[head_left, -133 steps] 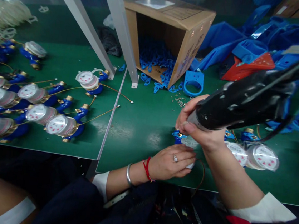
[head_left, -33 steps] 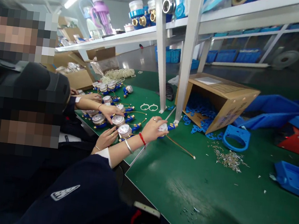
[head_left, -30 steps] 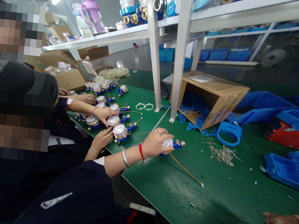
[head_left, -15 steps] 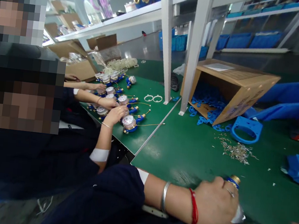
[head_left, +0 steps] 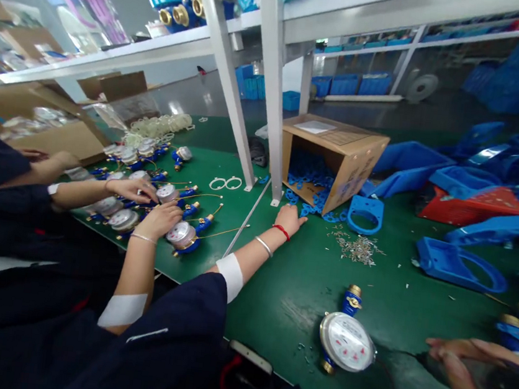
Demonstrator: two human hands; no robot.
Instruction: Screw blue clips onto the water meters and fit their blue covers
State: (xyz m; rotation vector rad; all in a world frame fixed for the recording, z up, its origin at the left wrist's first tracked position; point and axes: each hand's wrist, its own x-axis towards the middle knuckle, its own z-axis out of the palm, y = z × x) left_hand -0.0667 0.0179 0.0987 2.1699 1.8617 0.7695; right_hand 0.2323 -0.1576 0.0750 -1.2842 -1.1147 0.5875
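Released, water meter lies well behind left hand; apart.

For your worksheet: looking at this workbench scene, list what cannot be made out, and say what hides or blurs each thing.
- Right hand: head view, cut off by the lower edge; whatever dark thing it grips is blurred.
- Left hand: its fingertips blend into the blue clips, so contact is unclear.
- Water meter: dial figures too small to read.
- Cardboard box: its depth lies in shadow.
- Small metal parts: too small to identify.

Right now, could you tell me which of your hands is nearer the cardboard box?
Left. The left hand lies just before the cardboard box; the right hand is far off, by the meter.
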